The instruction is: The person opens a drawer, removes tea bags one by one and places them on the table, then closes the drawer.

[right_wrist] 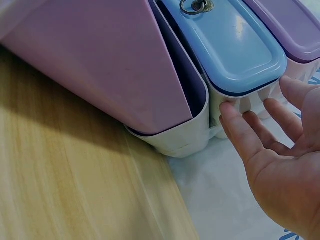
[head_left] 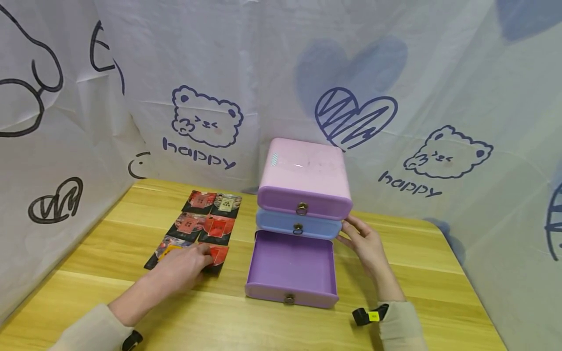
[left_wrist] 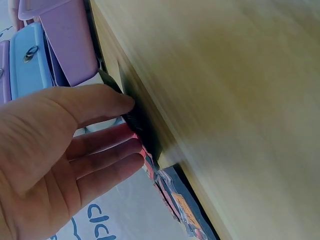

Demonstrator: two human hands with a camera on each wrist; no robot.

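My left hand (head_left: 186, 265) pinches the front right packet (head_left: 220, 254), a flat red-and-black one. In the left wrist view, my thumb lies on the packet's dark side (left_wrist: 142, 127) and the other fingers are on its far side. Several similar packets (head_left: 186, 225) lie in two columns on the table. A small three-drawer cabinet (head_left: 307, 165) has a pink top; its bottom purple drawer (head_left: 291, 263) is pulled out and bare inside. My right hand (head_left: 368, 246) rests its spread fingertips against the cabinet's side, beside the blue middle drawer (head_left: 274, 223).
The wooden table (head_left: 417, 273) has a rounded far right corner. A white cloth (head_left: 272, 73) with printed bears and hearts hangs behind the cabinet and along the sides. Each drawer front carries a small metal ring pull (head_left: 301, 208). Black straps (head_left: 373, 316) sit at my wrists.
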